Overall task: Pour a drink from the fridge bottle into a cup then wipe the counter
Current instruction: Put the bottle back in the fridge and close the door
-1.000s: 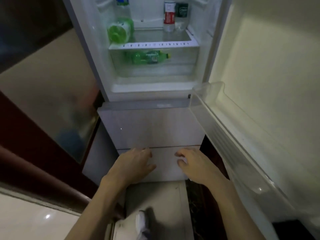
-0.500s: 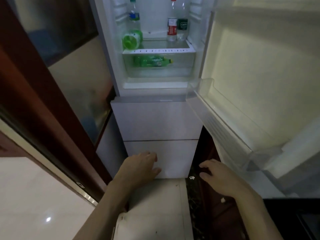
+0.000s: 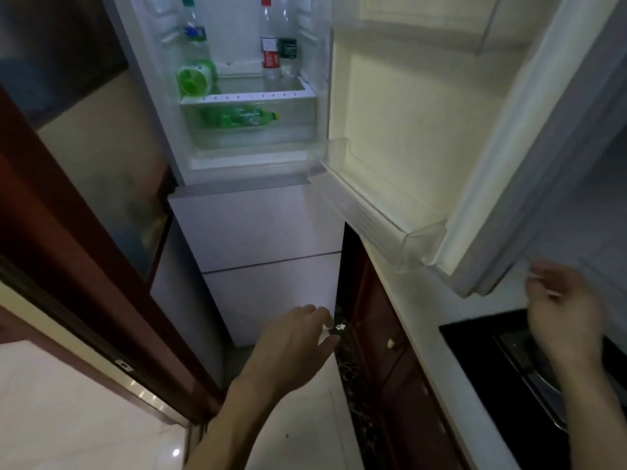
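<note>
The white fridge (image 3: pixel 268 228) stands open ahead, its door (image 3: pixel 424 130) swung out to the right. On the glass shelf stand a clear bottle with a red label (image 3: pixel 269 52), a dark-labelled bottle (image 3: pixel 287 49) beside it and a blue-labelled bottle (image 3: pixel 194 35); a green bottle (image 3: pixel 194 78) lies end-on at the left. Another green bottle (image 3: pixel 237 117) lies in the drawer below. My left hand (image 3: pixel 295 344) hangs empty with loose fingers in front of the lower fridge drawers. My right hand (image 3: pixel 563 310), blurred and empty with fingers apart, is just below the door's outer edge. No cup is in view.
A pale counter (image 3: pixel 417 320) runs along the right, above dark red cabinets (image 3: pixel 383 351). A black stove top (image 3: pixel 529 364) is set into it under my right hand. A dark red sliding-door frame (image 3: pixel 78 283) stands at the left. An empty clear door bin (image 3: pixel 383 205) juts from the door.
The view has pulled back and turned right, showing the counter and stove. My right hand has swung right and up to the fridge door's edge. My left hand drifted slightly right.
</note>
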`<state>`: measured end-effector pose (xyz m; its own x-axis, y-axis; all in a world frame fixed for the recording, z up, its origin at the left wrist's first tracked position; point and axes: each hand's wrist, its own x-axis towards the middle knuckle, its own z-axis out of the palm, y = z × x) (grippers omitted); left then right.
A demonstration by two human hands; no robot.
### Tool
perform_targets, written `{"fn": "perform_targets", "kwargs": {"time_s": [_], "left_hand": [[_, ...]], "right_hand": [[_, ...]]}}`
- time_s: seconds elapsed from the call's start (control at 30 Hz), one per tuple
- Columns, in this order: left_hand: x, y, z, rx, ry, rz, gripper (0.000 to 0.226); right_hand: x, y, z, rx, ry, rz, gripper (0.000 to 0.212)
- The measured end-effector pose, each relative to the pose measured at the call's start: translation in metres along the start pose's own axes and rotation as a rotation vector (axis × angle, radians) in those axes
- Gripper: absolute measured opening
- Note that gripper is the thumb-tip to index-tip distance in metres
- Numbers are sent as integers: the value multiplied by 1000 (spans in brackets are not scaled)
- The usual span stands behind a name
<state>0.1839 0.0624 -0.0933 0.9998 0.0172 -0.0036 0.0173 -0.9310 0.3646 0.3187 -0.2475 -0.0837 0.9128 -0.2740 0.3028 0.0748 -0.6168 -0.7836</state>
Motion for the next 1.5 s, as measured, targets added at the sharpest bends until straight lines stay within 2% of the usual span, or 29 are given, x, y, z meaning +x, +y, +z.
{"fn": "perform_targets", "kwargs": {"time_s": [0.07,0.17,0.3,0.47,0.53,0.63,0.73,0.83,1.0,1.07,1.23,1.37,1.5], "left_hand": [[-1,9,0,-1,21,3,30],[3,19,-1,-2,36,0,32],[14,37,-3,-47,72,-34,31],[23,58,4,-82,135,-59,39],[27,64,7,-132,162,-72,41],[36,75,10,-260,208,-84,38],[44,89,7,-386,276,-79,32],[49,97,5,-481,347,-88,31],[51,91,4,-529,425,-147,53],[48,81,1,-545,512,-203,57],[33,49,0,-553,719,-344,69],[28,18,-9,-489,737,-425,73],[27,-22,-32,-539,746,-468,74]], "right_hand": [[14,-4,-5,141,35,63,39],[27,-14,-3,180,-58,90,54],[36,-16,-1,194,-131,-30,53],[46,-1,0,294,-186,35,57],[47,2,5,347,-160,31,56],[46,7,13,409,-53,16,41],[46,7,22,473,-25,1,53],[35,-3,30,477,-125,-66,50],[16,-27,52,481,-428,-269,41],[9,-37,63,465,-514,-331,36],[-15,-56,91,423,-630,-465,28],[-27,-70,116,372,-760,-482,27],[-40,-90,140,362,-830,-503,24]]}}
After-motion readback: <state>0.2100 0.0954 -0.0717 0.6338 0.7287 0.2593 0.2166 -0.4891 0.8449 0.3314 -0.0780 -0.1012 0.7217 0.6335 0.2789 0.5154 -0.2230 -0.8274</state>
